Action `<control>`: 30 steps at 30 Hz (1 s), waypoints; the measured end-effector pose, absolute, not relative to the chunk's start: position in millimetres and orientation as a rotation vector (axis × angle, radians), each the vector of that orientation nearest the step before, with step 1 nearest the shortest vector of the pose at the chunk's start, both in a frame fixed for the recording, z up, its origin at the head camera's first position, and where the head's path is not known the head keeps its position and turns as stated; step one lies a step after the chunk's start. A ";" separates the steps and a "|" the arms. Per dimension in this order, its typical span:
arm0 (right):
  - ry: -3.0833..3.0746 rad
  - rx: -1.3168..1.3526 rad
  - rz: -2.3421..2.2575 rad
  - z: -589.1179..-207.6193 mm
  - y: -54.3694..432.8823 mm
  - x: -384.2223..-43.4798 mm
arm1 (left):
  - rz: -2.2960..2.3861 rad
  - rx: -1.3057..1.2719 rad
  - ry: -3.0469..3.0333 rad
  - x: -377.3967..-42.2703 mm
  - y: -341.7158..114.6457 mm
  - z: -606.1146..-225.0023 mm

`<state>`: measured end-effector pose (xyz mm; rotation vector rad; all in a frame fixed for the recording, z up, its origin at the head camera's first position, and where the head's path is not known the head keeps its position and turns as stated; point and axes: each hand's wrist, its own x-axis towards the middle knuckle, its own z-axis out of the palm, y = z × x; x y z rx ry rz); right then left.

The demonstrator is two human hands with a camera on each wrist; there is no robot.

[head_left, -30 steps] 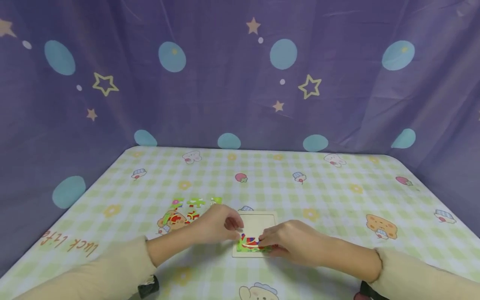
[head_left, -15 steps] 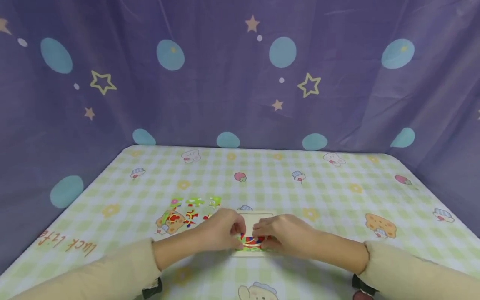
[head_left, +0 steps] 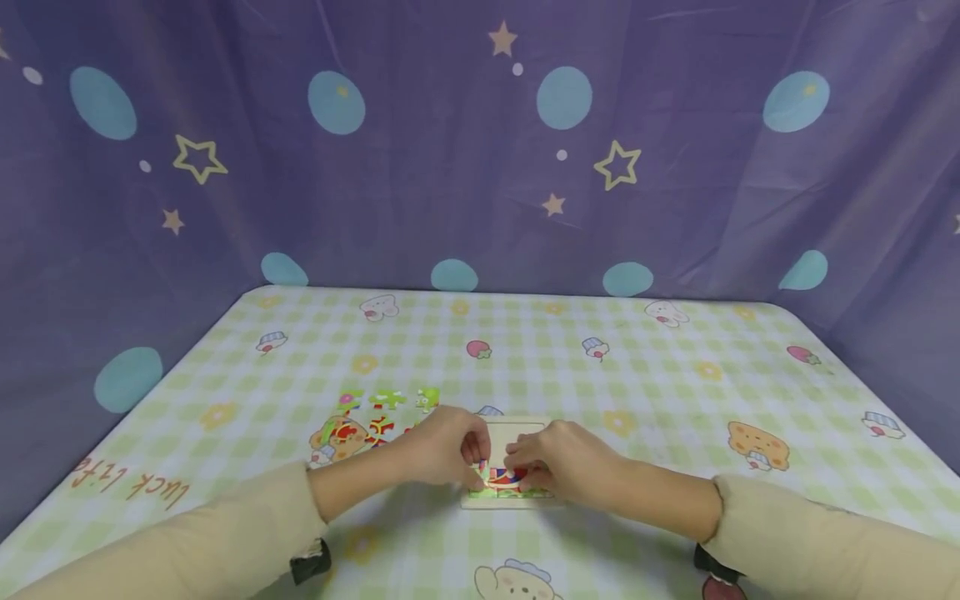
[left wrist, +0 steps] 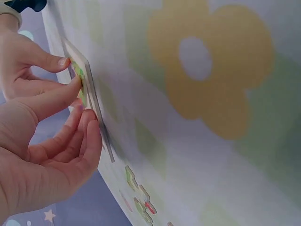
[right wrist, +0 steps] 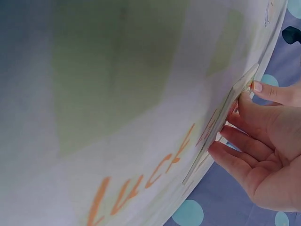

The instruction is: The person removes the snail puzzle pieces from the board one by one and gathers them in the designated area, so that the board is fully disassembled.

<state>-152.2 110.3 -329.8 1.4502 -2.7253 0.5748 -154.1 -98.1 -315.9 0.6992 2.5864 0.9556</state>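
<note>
My left hand (head_left: 442,446) is at the left side of a small wooden puzzle tray (head_left: 516,432), pinching a small colourful puzzle piece (head_left: 481,469) between thumb and fingers. Across the tray, my right hand (head_left: 573,462) touches the right part of the fitted pieces with its thumb and fingertips, fingers relaxed. Red, blue and green pieces (head_left: 510,478) lie along the near part of the tray, partly covered by both hands. The left wrist view shows both thumbs close together over the tray (left wrist: 96,101). From the right wrist, fingertips of the right hand (right wrist: 263,146) reach the tray's edge.
Several loose puzzle pieces (head_left: 387,400) lie on the table left of the tray, some behind the left forearm. A green-and-white checked cloth (head_left: 637,533) with printed figures covers the table. A purple curtain (head_left: 450,167) hangs behind it.
My right hand has shifted left, closer to the left hand over the fitted pieces. My left hand has stayed at the tray's left side, shifting slightly with the piece.
</note>
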 end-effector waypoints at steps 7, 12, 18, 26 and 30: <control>-2.717 1.448 0.591 -330.1 109.8 -153.7 | 1.032 0.539 2.556 -154.1 -98.7 -311.0; -2.726 1.455 0.588 -330.3 110.3 -153.8 | 1.072 0.511 2.567 -154.1 -107.8 -310.1; -2.751 1.458 0.597 -330.1 110.3 -153.9 | 1.142 0.471 2.557 -155.0 -128.6 -306.2; -2.747 1.467 0.577 -329.5 110.9 -152.6 | 1.188 0.429 2.547 -157.5 -165.6 -298.5; -2.745 1.472 0.574 -329.5 111.0 -153.0 | 1.137 0.372 2.585 -158.6 -187.5 -295.0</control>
